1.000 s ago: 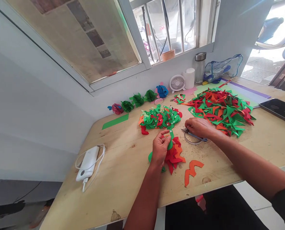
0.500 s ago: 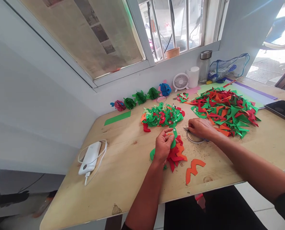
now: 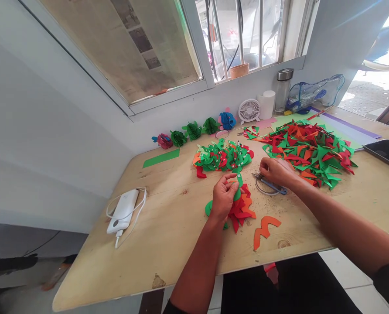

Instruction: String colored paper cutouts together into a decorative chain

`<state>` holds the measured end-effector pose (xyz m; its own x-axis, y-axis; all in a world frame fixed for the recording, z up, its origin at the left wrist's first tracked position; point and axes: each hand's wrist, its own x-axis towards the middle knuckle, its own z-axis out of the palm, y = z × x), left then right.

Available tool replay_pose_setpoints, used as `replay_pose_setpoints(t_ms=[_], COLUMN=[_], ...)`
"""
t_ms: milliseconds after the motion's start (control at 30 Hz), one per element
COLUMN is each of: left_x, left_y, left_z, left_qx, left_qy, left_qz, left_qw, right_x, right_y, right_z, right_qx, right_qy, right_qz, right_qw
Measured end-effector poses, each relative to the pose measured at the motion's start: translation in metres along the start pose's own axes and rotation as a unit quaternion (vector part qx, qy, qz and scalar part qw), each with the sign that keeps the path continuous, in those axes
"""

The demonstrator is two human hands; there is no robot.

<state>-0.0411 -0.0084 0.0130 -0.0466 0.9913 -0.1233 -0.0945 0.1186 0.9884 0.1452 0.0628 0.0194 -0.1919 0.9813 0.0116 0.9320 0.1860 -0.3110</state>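
My left hand [image 3: 224,196] is closed on a green paper piece [image 3: 239,179] that has a small white patch near its top. Under and beside that hand lie red and orange cut papers [image 3: 242,211]. My right hand [image 3: 277,171] is closed just above a tool with a blue-grey handle [image 3: 273,186] and a ring on the table; what its fingers pinch, if anything, is too small to tell. An orange wavy paper [image 3: 265,230] lies nearer the table's front edge. Behind my left hand sits a heap of green and red shapes [image 3: 222,156].
A big pile of paper scraps [image 3: 308,150] lies right of my right hand, with a phone [image 3: 386,152] beyond. Folded paper figures [image 3: 193,130], a small fan [image 3: 249,110] and a glass bottle [image 3: 283,91] stand by the wall. A white power bank [image 3: 123,210] lies left.
My right hand has lifted slightly up and away from the tool, so more of its handle shows. My left hand keeps its hold on the green paper. The view has shifted slightly.
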Motion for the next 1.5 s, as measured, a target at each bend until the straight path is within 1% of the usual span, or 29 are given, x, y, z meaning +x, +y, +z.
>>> replay_pose_setpoints(t_ms=[233,300,367,433,533,600,667,767,867,933,1000,1133,1233,1367,1500], left_x=[-0.001,0.0,0.0,0.001,0.002,0.002,0.002,0.003,0.003,0.004,0.004,0.004,0.005,0.006,0.005], left_y=[0.001,0.001,0.001,0.0,-0.001,-0.001,-0.001,-0.001,0.0,0.0,0.002,0.003,0.001,-0.001,0.001], left_z=[0.0,0.0,0.0,0.001,0.001,0.002,0.003,0.004,0.005,0.004,0.003,0.002,0.002,0.001,-0.001], left_qx=[-0.013,-0.02,-0.03,-0.041,-0.065,-0.082,-0.094,-0.106,-0.109,-0.108,-0.108,-0.115,-0.116,-0.117,-0.133], left_qy=[-0.004,-0.003,-0.002,0.001,0.01,0.018,0.024,0.028,0.035,0.043,0.052,0.066,0.068,0.056,0.034], left_qz=[-0.003,-0.005,-0.007,-0.009,-0.012,-0.017,-0.02,-0.018,-0.017,-0.017,-0.015,-0.011,-0.014,-0.015,-0.028], left_qw=[1.0,1.0,1.0,0.999,0.998,0.996,0.995,0.994,0.993,0.993,0.993,0.991,0.991,0.991,0.99], right_x=[0.0,0.001,0.001,0.0,-0.002,-0.004,-0.005,-0.007,-0.01,-0.012,-0.014,-0.02,-0.025,-0.027,-0.022], right_y=[0.0,0.0,0.0,-0.002,-0.005,-0.006,-0.008,-0.01,-0.014,-0.017,-0.021,-0.03,-0.038,-0.045,-0.044], right_z=[-0.003,-0.002,-0.002,-0.003,-0.004,-0.004,-0.004,-0.005,-0.007,-0.009,-0.012,-0.017,-0.018,-0.008,0.006], right_qx=[0.019,0.061,0.15,0.276,0.427,0.479,0.515,0.539,0.541,0.535,0.521,0.475,0.453,0.436,0.44], right_qy=[-0.007,-0.007,-0.024,-0.063,-0.123,-0.143,-0.154,-0.166,-0.177,-0.178,-0.171,-0.15,-0.133,-0.1,-0.078], right_qz=[-0.002,-0.013,-0.03,-0.047,-0.064,-0.073,-0.079,-0.081,-0.084,-0.09,-0.098,-0.113,-0.125,-0.118,-0.097], right_qw=[1.0,0.998,0.988,0.958,0.894,0.863,0.84,0.822,0.818,0.821,0.83,0.86,0.873,0.887,0.89])
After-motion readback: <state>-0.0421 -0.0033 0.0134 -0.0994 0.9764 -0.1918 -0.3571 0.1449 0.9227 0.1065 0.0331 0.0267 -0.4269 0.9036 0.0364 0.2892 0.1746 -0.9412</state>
